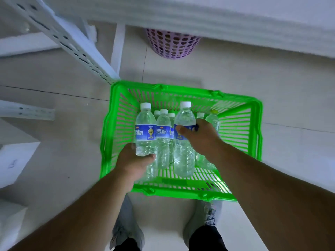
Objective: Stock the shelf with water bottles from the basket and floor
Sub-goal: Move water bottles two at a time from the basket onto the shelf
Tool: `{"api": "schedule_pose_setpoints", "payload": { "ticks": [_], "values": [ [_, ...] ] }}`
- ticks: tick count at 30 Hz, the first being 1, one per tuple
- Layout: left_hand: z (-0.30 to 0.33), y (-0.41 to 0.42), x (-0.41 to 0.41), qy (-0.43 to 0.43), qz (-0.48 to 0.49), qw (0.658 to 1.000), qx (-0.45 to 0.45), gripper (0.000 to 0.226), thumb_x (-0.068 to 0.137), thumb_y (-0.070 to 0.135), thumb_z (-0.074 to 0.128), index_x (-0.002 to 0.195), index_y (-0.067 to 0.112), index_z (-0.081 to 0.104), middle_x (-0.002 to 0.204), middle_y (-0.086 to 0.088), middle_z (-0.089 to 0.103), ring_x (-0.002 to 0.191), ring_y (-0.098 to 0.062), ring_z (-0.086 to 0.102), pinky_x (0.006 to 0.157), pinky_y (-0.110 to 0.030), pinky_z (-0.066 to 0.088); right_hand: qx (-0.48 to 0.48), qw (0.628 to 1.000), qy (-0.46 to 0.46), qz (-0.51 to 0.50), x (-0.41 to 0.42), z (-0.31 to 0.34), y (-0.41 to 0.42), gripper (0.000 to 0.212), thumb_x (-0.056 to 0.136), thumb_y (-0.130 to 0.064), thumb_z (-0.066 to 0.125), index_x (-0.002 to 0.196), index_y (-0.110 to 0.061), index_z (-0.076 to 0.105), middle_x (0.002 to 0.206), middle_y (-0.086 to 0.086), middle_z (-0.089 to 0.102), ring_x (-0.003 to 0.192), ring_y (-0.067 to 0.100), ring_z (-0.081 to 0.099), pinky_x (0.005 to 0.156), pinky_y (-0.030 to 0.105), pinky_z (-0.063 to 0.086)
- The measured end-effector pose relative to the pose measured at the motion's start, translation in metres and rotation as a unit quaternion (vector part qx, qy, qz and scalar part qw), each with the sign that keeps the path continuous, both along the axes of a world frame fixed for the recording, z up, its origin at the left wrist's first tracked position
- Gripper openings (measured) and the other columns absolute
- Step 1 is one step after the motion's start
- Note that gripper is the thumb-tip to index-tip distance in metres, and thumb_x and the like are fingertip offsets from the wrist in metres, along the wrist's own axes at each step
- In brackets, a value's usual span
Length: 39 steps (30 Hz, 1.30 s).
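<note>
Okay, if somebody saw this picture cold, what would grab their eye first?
The bright green basket on the pale floor, centre frame, with clear water bottles standing in it. Next, the left hand gripping one blue-labelled bottle by its base and the right hand wrapped round a taller-looking one. Behind, a purple perforated bin sits under the white shelf.

The basket was bright green slatted plastic, slightly glossy. The water bottles were clear, ribbed plastic — shiny, with smooth blue printed labels and matt white caps. The floor was pale glazed tile, faintly reflective. The shelf upright looked like white-painted perforated metal — the bin perforated purple plastic.
</note>
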<state>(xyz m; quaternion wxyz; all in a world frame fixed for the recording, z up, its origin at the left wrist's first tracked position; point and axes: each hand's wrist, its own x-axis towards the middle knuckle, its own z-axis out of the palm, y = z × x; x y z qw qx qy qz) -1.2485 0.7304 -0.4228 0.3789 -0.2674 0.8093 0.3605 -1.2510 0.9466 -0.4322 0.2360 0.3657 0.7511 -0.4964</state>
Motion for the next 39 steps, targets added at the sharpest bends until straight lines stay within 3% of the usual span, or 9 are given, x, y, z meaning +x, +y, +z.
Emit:
{"api": "schedule_pose_setpoints", "payload": {
  "ticks": [4, 9, 14, 18, 22, 25, 29, 33, 39],
  "values": [
    [0.094, -0.001, 0.001, 0.049, 0.017, 0.996, 0.071, 0.032, 0.074, 0.021, 0.084, 0.091, 0.012, 0.058, 0.089, -0.002, 0.065, 0.086, -0.022, 0.061, 0.067, -0.028, 0.042, -0.032, 0.998, 0.050, -0.006, -0.007, 0.087, 0.005, 0.036, 0.078, -0.045, 0.080, 0.104, -0.021, 0.072, 0.082, -0.006, 0.070, 0.064, 0.006, 0.059, 0.058, 0.023, 0.046],
    [0.230, -0.004, 0.005, 0.088, 0.016, 0.988, 0.124, 0.028, 0.076, 0.021, 0.082, 0.098, 0.018, 0.065, 0.094, -0.003, 0.073, 0.090, -0.023, 0.069, 0.082, -0.037, 0.051, -0.014, 0.993, 0.118, 0.002, -0.010, 0.220, 0.011, 0.025, 0.080, -0.045, 0.078, 0.093, -0.024, 0.073, 0.056, -0.018, 0.061, 0.042, -0.005, 0.046, 0.045, 0.014, 0.036],
    [0.360, -0.017, 0.015, 0.116, 0.006, 0.977, 0.179, 0.032, 0.077, 0.019, 0.082, 0.105, 0.023, 0.066, 0.099, 0.003, 0.076, 0.095, -0.014, 0.071, 0.088, -0.034, 0.053, 0.031, 0.985, 0.167, 0.012, 0.002, 0.373, 0.006, 0.040, 0.080, -0.059, 0.070, 0.090, -0.021, 0.073, 0.078, 0.009, 0.070, 0.061, 0.011, 0.055, 0.057, 0.029, 0.046],
    [0.469, -0.036, 0.026, 0.158, -0.014, 0.967, 0.199, 0.032, 0.076, 0.021, 0.083, 0.104, 0.026, 0.066, 0.100, 0.009, 0.076, 0.097, -0.011, 0.070, 0.085, -0.030, 0.052, 0.023, 0.973, 0.230, -0.014, 0.020, 0.500, -0.007, 0.036, 0.077, -0.055, 0.074, 0.092, -0.023, 0.075, 0.079, 0.006, 0.073, 0.058, 0.011, 0.057, 0.059, 0.030, 0.046],
    [0.557, -0.051, 0.040, 0.197, -0.040, 0.956, 0.212, 0.045, 0.074, 0.021, 0.084, 0.114, 0.026, 0.064, 0.111, 0.006, 0.072, 0.109, -0.018, 0.065, 0.099, -0.043, 0.051, 0.026, 0.960, 0.279, -0.012, 0.039, 0.601, -0.022, 0.030, 0.077, -0.045, 0.080, 0.094, -0.021, 0.076, 0.089, 0.005, 0.077, 0.087, 0.030, 0.072, 0.081, 0.052, 0.057],
    [0.618, -0.061, 0.056, 0.246, -0.052, 0.941, 0.226, 0.043, 0.073, 0.012, 0.084, 0.108, 0.027, 0.064, 0.103, 0.007, 0.074, 0.101, -0.014, 0.067, 0.090, -0.034, 0.053, 0.032, 0.950, 0.309, -0.017, 0.058, 0.675, -0.035, 0.033, 0.074, -0.044, 0.082, 0.096, -0.021, 0.075, 0.090, 0.000, 0.077, 0.088, 0.023, 0.073, 0.084, 0.051, 0.057],
    [0.677, -0.068, 0.069, 0.293, -0.083, 0.919, 0.252, 0.043, 0.070, 0.008, 0.084, 0.104, 0.027, 0.065, 0.098, 0.014, 0.075, 0.092, -0.005, 0.069, 0.072, -0.014, 0.047, 0.046, 0.933, 0.356, -0.005, 0.081, 0.748, -0.048, 0.027, 0.077, -0.040, 0.081, 0.097, -0.023, 0.075, 0.088, -0.007, 0.077, 0.084, 0.012, 0.073, 0.079, 0.040, 0.059],
    [0.715, -0.066, 0.075, 0.324, -0.093, 0.905, 0.258, 0.047, 0.067, 0.004, 0.086, 0.105, 0.024, 0.065, 0.099, 0.004, 0.076, 0.095, -0.014, 0.071, 0.077, -0.022, 0.052, 0.036, 0.915, 0.401, 0.001, 0.095, 0.794, -0.051, 0.022, 0.080, -0.034, 0.080, 0.099, -0.026, 0.074, 0.088, -0.014, 0.077, 0.080, 0.001, 0.072, 0.070, 0.024, 0.052],
    [0.747, -0.039, 0.066, 0.373, -0.077, 0.886, 0.265, 0.052, 0.065, 0.002, 0.087, 0.108, 0.022, 0.066, 0.100, 0.003, 0.076, 0.093, -0.012, 0.072, 0.077, -0.024, 0.055, 0.025, 0.903, 0.430, 0.003, 0.093, 0.823, -0.028, 0.024, 0.079, -0.034, 0.079, 0.101, -0.030, 0.071, 0.092, -0.012, 0.076, 0.085, 0.008, 0.072, 0.081, 0.038, 0.059]
  ]
}}
